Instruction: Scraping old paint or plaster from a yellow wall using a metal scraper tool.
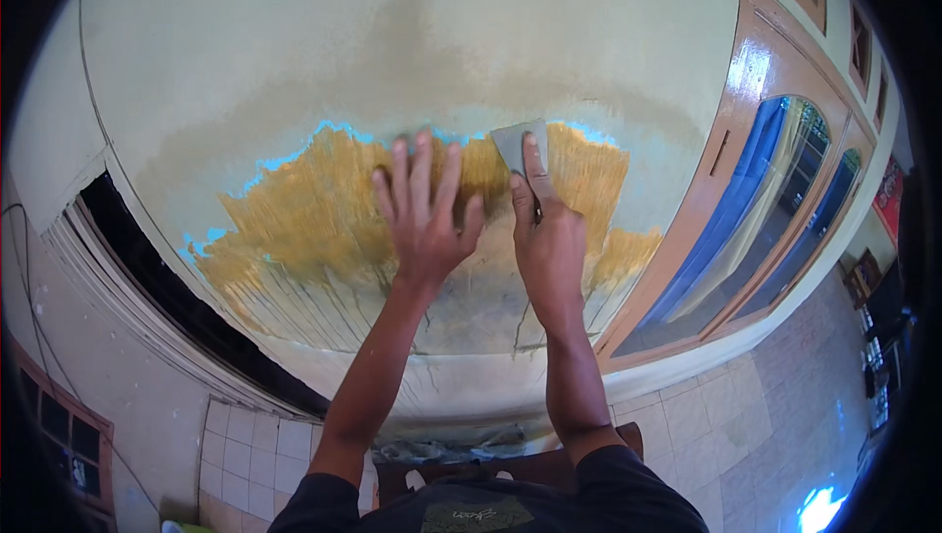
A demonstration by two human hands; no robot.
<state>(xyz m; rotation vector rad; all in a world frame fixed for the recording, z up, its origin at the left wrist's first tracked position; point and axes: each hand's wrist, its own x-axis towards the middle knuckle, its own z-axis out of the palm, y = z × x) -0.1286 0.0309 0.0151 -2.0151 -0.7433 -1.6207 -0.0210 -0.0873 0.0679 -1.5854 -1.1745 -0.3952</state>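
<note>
My right hand (pixel 548 246) grips a putty knife (pixel 519 146) by its handle, with the index finger laid along the flat grey blade. The blade's wide edge meets the wall (pixel 552 40) at the top border of a stripped, ochre-brown patch (pixel 294 198). Spread flat, my left hand (pixel 429 220) rests against that patch, fingers pointing up and holding nothing. A thin line of bright blue paint (pixel 342 129) runs along the ragged upper border. Above it the pale paint shows a dark damp-looking stain (pixel 401 32). Dark drips streak the wall below the patch.
A wooden-framed glass door or window (pixel 765 187) with blue curtains is on the right. A dark opening (pixel 169 268) lies at left. Beneath me is a brown bench-like surface (pixel 471 478), near dark crumpled sheeting (pixel 449 448). Tiled floor (pixel 692 415) spreads below.
</note>
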